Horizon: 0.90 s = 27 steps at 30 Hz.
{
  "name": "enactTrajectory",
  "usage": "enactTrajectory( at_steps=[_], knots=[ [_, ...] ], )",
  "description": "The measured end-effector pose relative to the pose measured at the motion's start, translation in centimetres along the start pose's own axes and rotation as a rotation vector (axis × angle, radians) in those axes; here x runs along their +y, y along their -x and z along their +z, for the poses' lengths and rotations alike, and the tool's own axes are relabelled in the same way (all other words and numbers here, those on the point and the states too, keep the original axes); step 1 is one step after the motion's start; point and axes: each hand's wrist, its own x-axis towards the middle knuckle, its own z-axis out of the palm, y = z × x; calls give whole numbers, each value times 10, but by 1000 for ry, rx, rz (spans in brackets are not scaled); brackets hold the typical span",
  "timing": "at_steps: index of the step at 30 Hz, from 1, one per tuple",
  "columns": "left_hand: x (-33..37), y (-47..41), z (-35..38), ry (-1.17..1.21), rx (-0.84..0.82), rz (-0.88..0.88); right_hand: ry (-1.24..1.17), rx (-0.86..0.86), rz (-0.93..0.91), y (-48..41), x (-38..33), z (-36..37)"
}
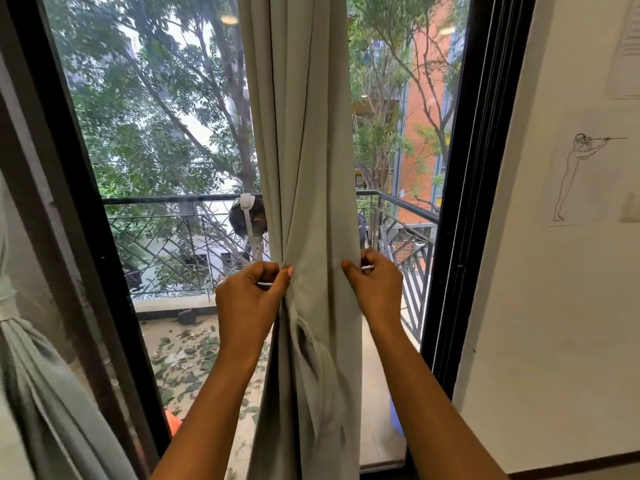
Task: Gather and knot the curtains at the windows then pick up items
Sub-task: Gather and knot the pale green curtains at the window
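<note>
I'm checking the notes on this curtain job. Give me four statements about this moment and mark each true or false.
1. The left hand and the right hand each grip one side of the curtain. True.
2. The curtain at the far left hangs loose and spread out. False: the left curtain is gathered in, with a pale band round it.
3. A line drawing of a standing figure is on the wall to the right of the window. True.
4. The floor outside is swept clean. False: green leaves lie scattered on the balcony floor.
</note>
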Motion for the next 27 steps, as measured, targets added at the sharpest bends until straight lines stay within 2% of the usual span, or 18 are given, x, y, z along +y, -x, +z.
enactTrajectory(
  at_steps=[3,9,15,17,21,22,24,27],
  knots=[
    [1,2,6,-43,18,24,130,101,-158,25,-15,-4],
    [10,10,16,-48,10,62,221,30,-240,44,-27,-12],
    [13,13,21,47,-54,16,30,-158,-210,47,-34,-13],
    [11,11,21,71,-50,-5,22,-111,-221,50,-31,-13],
    [8,9,19,97,-54,-9,293,100,-514,58,-30,-10],
    [7,8,18,113,-73,-7,308,75,-536,59,-30,-8],
    [5,4,17,187,-133,-36,207,-79,-471,59,-34,-9],
    [4,-4,11,372,-258,-209,153,-278,-412,53,-40,-13]
  ],
)
